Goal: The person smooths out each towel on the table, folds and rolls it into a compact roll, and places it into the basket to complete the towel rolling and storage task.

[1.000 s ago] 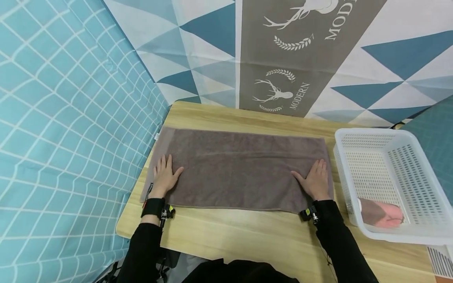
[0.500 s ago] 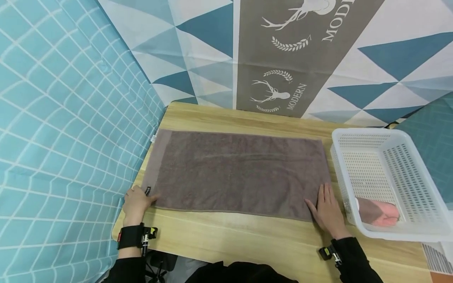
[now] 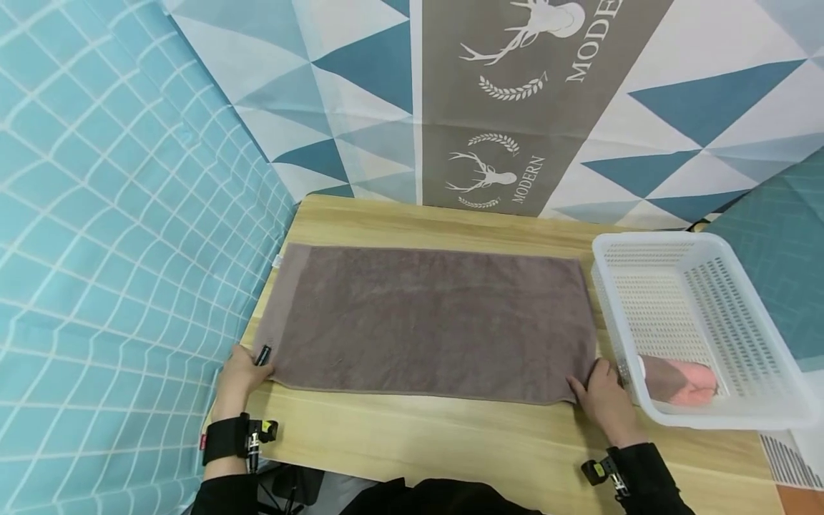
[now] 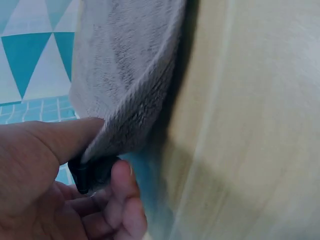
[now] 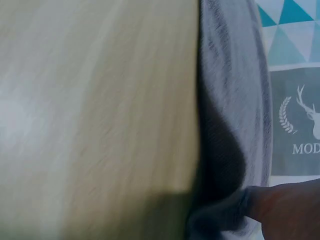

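A grey-brown towel (image 3: pixel 418 322) lies spread lengthwise across the wooden table, a smoother band along its left end. My left hand (image 3: pixel 239 372) pinches its near left corner. In the left wrist view the thumb is on top of the towel (image 4: pixel 125 55), the fingers curl below, and a small black piece (image 4: pixel 90 172) shows between them. My right hand (image 3: pixel 605 404) pinches the near right corner. The right wrist view shows the towel's edge (image 5: pixel 235 90) lifted into a fold beside the thumb (image 5: pixel 290 205); the other right fingers are hidden there.
A white plastic basket (image 3: pixel 727 418) stands on the table (image 3: pixel 412 436) close to the right hand. Inside it lies a rolled brown and pink cloth (image 3: pixel 682 381). A blue checked curtain (image 3: pixel 129 250) borders the left side, and a patterned cloth (image 3: pixel 360 93) hangs behind.
Both hands lay flat on the towel, then slid toward me and outward to its near corners. Each now pinches a corner, and the near edge is slightly raised there.
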Tool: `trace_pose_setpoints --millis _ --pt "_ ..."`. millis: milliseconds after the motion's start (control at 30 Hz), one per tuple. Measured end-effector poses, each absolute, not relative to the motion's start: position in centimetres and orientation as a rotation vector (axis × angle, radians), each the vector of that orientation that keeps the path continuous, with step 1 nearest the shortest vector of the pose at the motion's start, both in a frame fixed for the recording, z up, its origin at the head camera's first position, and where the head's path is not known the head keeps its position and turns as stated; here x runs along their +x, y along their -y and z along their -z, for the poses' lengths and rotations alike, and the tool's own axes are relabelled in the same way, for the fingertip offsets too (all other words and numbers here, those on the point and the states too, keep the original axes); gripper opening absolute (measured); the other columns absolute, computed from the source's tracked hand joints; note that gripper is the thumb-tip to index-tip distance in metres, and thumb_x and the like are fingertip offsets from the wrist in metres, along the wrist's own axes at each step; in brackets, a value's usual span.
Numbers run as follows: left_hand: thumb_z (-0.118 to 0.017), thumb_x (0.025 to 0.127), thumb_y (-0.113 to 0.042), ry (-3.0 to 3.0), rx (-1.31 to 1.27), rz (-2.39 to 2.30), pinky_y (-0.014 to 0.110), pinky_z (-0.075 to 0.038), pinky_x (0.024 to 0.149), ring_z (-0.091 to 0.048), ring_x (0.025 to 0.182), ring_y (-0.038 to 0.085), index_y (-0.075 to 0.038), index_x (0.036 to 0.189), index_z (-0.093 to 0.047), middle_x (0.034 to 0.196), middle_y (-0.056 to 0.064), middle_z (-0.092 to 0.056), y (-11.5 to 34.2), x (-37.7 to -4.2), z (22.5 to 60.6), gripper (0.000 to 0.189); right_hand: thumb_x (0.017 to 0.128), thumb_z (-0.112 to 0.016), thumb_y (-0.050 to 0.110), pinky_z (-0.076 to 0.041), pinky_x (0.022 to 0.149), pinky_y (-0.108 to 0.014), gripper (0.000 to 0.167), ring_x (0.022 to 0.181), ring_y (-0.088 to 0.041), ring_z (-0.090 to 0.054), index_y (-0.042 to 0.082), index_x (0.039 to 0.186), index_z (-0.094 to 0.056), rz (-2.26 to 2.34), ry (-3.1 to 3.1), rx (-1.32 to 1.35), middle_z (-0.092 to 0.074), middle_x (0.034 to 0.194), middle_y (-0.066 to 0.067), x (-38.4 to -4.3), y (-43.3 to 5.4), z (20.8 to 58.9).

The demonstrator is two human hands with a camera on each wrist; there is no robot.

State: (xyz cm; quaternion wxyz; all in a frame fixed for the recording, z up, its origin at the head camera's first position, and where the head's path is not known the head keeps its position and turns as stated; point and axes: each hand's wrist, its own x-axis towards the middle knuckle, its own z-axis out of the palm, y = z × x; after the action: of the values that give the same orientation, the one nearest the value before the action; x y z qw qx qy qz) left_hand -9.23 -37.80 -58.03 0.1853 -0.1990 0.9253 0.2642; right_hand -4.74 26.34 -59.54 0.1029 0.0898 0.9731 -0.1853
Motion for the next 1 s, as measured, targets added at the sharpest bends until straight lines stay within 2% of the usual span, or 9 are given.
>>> trace_pose_setpoints --millis 100,167,267,367,433,533,667,800,1000 --pt "-0.064 0.093 -0.023 -2.628 -0.549 -0.775 0.041 -0.04 0.064 -0.048 0.078 0.035 0.007 0.106 -0.032 0.088 0.021 -0.044 38.1 -8.9 58.2 0.045 0.1 -0.057 0.027 -0.049 0.07 -0.058 0.059 0.086 -0.058 -0.059 -0.019 0.124 -0.027 0.613 -2.776 0.312 -0.052 0.101 -0.045 -4.6 -26.5 59.5" --pt "-0.063 0.093 -0.022 -2.661 -0.502 -0.783 0.04 -0.039 0.063 -0.047 0.076 0.033 0.004 0.1 -0.034 0.085 0.019 -0.044 38.3 -8.6 58.2 0.04 0.101 -0.055 0.024 -0.049 0.069 -0.058 0.058 0.085 -0.057 -0.061 -0.018 0.129 -0.026 0.668 -2.783 0.286 -0.056 0.097 -0.044 -4.3 -26.8 59.6" --pt "-0.063 0.095 -0.023 -2.672 -0.411 -0.835 0.036 -0.035 0.062 -0.043 0.07 0.028 0.0 0.095 -0.037 0.079 0.013 -0.041 38.8 -8.1 58.3 0.035 0.102 -0.052 0.013 -0.05 0.069 -0.057 0.05 0.086 -0.055 -0.063 -0.016 0.134 -0.027 0.785 -2.863 0.187 -0.057 0.099 -0.045 -3.6 -27.5 60.1" --pt "-0.066 0.096 -0.027 -2.635 -0.318 -0.924 0.032 -0.038 0.065 -0.047 0.074 0.022 0.001 0.103 -0.046 0.086 0.012 -0.049 39.6 -7.5 58.3 0.036 0.099 -0.047 -0.002 -0.051 0.068 -0.05 0.04 0.087 -0.047 -0.063 -0.013 0.135 -0.035 0.905 -2.937 0.067 -0.059 0.105 -0.041 -2.8 -28.2 60.6" --pt "-0.07 0.094 -0.027 -2.568 -0.247 -1.014 0.032 -0.043 0.069 -0.053 0.081 0.022 0.004 0.119 -0.049 0.096 0.016 -0.054 40.1 -7.2 58.2 0.045 0.094 -0.047 -0.011 -0.051 0.069 -0.042 0.038 0.091 -0.042 -0.063 -0.011 0.132 -0.045 0.951 -2.975 -0.014 -0.06 0.11 -0.037 -2.4 -28.7 60.7" --pt "-0.075 0.088 -0.012 -2.486 -0.141 -1.131 0.033 -0.051 0.073 -0.06 0.093 0.027 0.009 0.136 -0.043 0.109 0.025 -0.058 40.7 -7.0 58.1 0.061 0.086 -0.052 -0.017 -0.045 0.071 -0.021 0.039 0.091 -0.027 -0.06 -0.006 0.123 -0.057 0.976 -3.018 -0.105 -0.063 0.106 -0.025 -2.0 -29.3 60.8" --pt "-0.07 0.086 0.005 -2.57 -0.056 -1.091 0.029 -0.051 0.066 -0.063 0.086 0.029 0.01 0.134 -0.05 0.116 0.036 -0.057 41.2 -7.5 58.2 0.053 0.081 -0.061 -0.019 -0.032 0.08 0.001 0.036 0.097 -0.004 -0.055 -0.004 0.114 -0.066 1.042 -3.053 -0.208 -0.063 0.105 -0.018 -1.9 -29.9 61.0" --pt "-0.065 0.094 -0.004 -2.755 -0.124 -0.939 0.028 -0.043 0.061 -0.06 0.08 0.022 0.002 0.122 -0.066 0.12 0.033 -0.061 41.7 -7.8 58.6 0.029 0.08 -0.064 -0.018 -0.034 0.079 0.001 0.031 0.096 0.005 -0.052 -0.002 0.107 -0.07 1.108 -3.005 -0.257 -0.064 0.104 -0.015 -2.1 -30.0 61.0" --pt "-0.066 0.097 -0.022 -2.864 -0.192 -0.898 0.029 -0.046 0.064 -0.063 0.084 0.023 -0.001 0.11 -0.074 0.108 0.024 -0.07 42.7 -8.1 58.7 0.026 0.076 -0.064 -0.018 -0.041 0.064 -0.014 0.035 0.083 0.0 -0.05 -0.003 0.108 -0.069 1.125 -2.918 -0.303 -0.062 0.105 -0.013 -2.2 -30.1 60.9"
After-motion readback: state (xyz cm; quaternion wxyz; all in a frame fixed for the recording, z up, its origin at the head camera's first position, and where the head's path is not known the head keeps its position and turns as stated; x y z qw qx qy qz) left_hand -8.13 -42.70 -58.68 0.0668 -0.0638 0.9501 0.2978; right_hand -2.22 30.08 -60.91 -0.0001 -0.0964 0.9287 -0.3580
